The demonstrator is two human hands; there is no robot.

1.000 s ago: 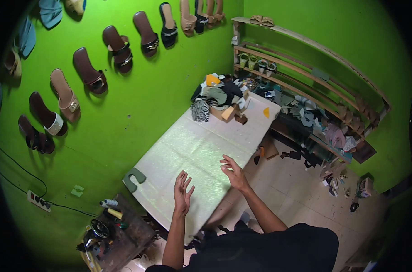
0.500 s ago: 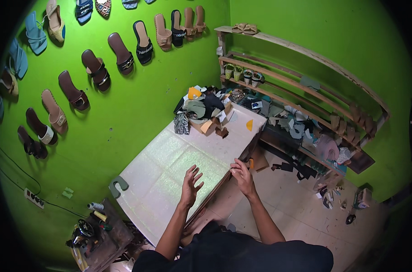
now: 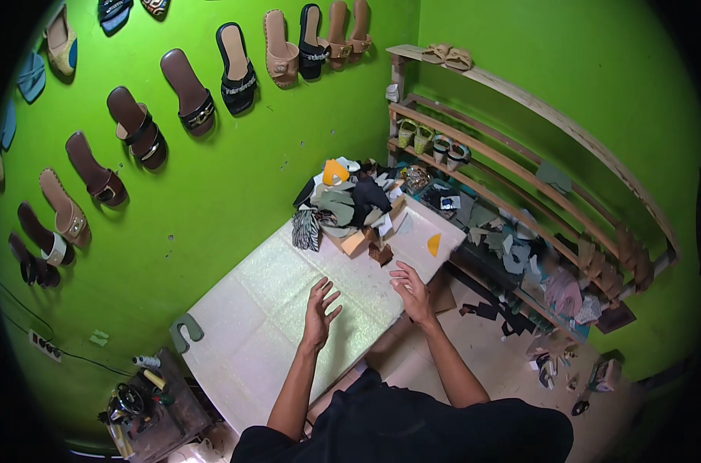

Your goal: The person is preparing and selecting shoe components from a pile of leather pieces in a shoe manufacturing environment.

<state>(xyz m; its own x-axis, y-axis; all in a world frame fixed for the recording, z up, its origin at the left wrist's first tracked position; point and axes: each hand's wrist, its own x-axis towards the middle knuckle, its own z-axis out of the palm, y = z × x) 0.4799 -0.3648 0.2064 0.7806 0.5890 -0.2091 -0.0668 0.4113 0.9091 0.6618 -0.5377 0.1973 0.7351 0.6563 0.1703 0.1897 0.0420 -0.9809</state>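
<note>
Above the pale, shimmering rectangular desk [image 3: 238,347] and its near edge, holds left hand [image 3: 317,318] and right hand [image 3: 416,298] apart, with fingers half-curled, empty; appears nearer than a second ago to the multicoloured heap of flat scraps [image 3: 336,207] at the far end, still handling nothing.

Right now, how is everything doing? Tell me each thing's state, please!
Left hand: empty, open
Right hand: empty, fingers bent
Table: scraps on far end
Scraps: heaped messily
Yellow piece: lying apart from the heap
Green piece: on the table's corner
Wall sandals: hanging, toes down
Rack: standing, holding shoes
</note>
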